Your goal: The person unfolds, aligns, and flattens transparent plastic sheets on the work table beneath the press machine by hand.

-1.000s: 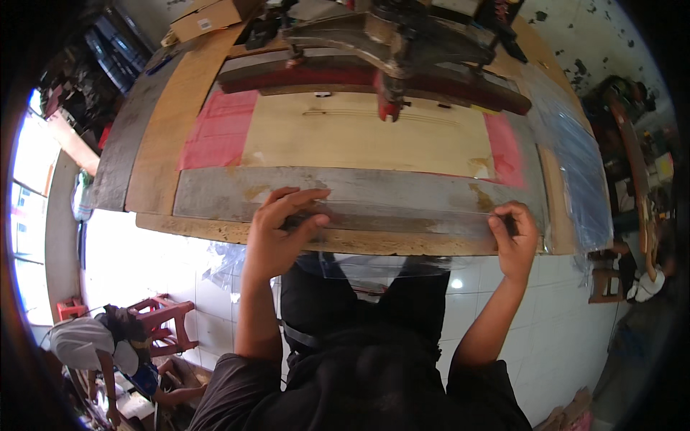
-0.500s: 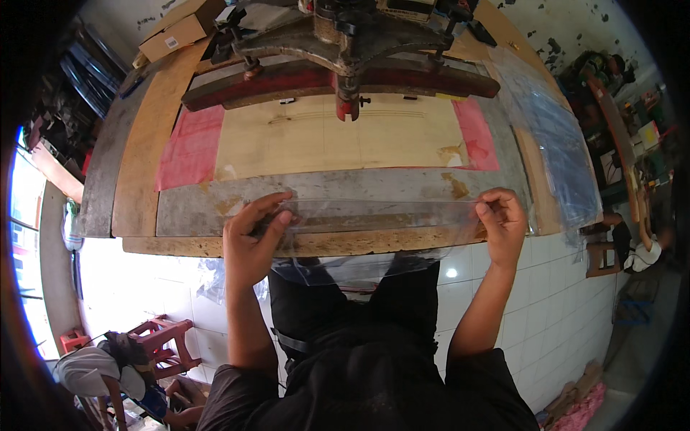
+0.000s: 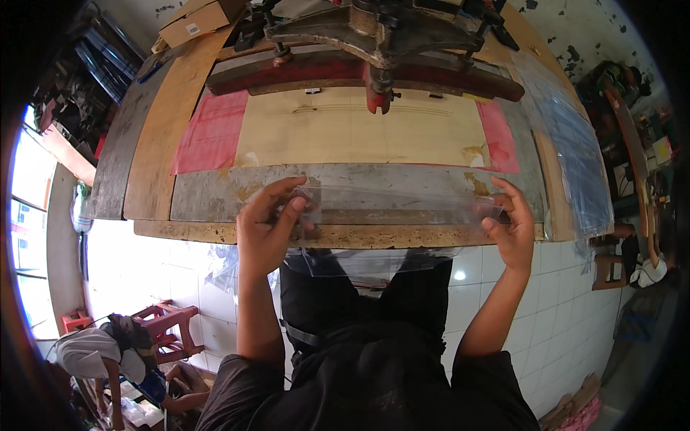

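Note:
A clear plastic sheet stretches between my two hands above the front edge of the worktable, its lower part hanging toward my lap. My left hand holds the left end, thumb in front and fingertips showing through the plastic behind. At the right end, my right hand has its index finger raised, while the thumb and another finger stay at the sheet's edge. Beyond the sheet lies a cream-coloured panel with pink strips at its ends. Over the panel stands a heavy press with a red bar.
Blue-tinted plastic sheets lie along the table's right side. A cardboard box sits at the back left. Red stools and a seated person are at lower left; another person is at far right.
My right index finger has lifted away from the thumb, and those fingers are wider apart. The sheet's right end sits slightly lower. The whole view has shifted a little.

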A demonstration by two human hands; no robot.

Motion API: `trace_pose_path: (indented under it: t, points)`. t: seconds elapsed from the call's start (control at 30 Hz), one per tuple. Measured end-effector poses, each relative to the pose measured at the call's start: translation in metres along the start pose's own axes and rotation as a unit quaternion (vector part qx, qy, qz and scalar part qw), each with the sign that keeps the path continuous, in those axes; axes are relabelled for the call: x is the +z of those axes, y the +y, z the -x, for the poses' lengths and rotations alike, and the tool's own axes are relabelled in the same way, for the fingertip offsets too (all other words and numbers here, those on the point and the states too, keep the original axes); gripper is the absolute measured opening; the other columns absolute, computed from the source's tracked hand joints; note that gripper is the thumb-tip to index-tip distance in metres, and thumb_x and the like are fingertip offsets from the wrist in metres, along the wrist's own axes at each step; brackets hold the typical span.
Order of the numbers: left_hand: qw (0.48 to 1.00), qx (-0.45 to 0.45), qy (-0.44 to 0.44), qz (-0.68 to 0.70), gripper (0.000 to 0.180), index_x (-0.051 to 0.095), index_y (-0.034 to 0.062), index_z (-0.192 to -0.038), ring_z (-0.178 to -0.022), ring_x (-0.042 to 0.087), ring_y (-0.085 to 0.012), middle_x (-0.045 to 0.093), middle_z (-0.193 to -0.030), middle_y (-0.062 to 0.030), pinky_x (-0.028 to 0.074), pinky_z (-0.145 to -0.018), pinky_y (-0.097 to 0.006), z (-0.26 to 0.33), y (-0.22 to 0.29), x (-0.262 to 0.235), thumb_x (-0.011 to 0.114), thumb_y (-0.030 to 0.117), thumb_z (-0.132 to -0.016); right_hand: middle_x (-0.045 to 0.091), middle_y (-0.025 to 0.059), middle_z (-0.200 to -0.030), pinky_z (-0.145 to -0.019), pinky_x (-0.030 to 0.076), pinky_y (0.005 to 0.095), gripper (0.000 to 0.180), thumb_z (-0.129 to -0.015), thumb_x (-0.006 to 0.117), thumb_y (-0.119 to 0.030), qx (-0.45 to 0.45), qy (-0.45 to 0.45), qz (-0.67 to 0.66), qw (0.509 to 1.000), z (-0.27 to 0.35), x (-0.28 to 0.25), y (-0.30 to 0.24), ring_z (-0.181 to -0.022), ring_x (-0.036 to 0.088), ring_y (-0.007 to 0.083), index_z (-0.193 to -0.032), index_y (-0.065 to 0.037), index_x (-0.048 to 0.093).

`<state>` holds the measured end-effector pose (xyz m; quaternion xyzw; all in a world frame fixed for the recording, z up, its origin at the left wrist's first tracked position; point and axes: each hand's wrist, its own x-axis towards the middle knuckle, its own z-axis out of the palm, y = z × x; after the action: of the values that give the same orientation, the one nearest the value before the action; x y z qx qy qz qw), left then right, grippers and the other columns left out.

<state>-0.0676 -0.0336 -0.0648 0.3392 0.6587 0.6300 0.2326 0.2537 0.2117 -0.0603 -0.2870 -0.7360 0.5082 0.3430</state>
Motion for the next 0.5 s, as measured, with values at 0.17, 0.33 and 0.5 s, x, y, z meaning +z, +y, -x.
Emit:
trace_pose_path:
  t: [0.17, 0.33, 0.5]
  points:
    - [0.999, 0.019, 0.008, 0.027, 0.029, 0.069, -0.0036, -0.131, -0.092, 0.075, -0.0156, 0.077, -0.105, -0.0126, 0.063, -0.071, -0.029, -0.002, -0.003, 0.0, 0.068, -0.001, -0.103, 0.07, 0.0029, -0.09, -0.078, 0.049, 0.0226, 0.058, -0.09, 0.085, -0.01, 0.007, -0.006, -0.003, 1.0, 0.0, -0.001, 0.003, -0.086, 0.069, 0.0106, -0.143, -0.002, 0.063]
    - [0.999, 0.023, -0.019, -0.023, 0.038, 0.061, -0.0076, -0.138, -0.104, 0.075, -0.0225, 0.076, -0.109, -0.0147, 0.066, -0.081, -0.034, -0.002, 0.002, -0.006, 0.069, 0.001, -0.103, 0.068, 0.0014, -0.087, -0.069, 0.049, 0.0222, 0.053, -0.093, 0.083, -0.01, 0.012, 0.04, -0.012, 0.999, 0.0, -0.001, 0.007, -0.076, 0.066, 0.0093, -0.142, -0.002, 0.063]
    - [0.995, 0.038, -0.032, 0.088, 0.039, 0.065, -0.0058, -0.136, -0.096, 0.078, -0.0192, 0.078, -0.108, -0.0135, 0.062, -0.084, -0.031, -0.003, -0.006, -0.008, 0.074, -0.002, -0.099, 0.066, 0.0009, -0.091, -0.072, 0.05, 0.0246, 0.046, -0.098, 0.079, -0.01, -0.018, 0.146, -0.048, 0.988, -0.003, -0.004, 0.014, -0.076, 0.062, 0.0102, -0.14, -0.001, 0.063]
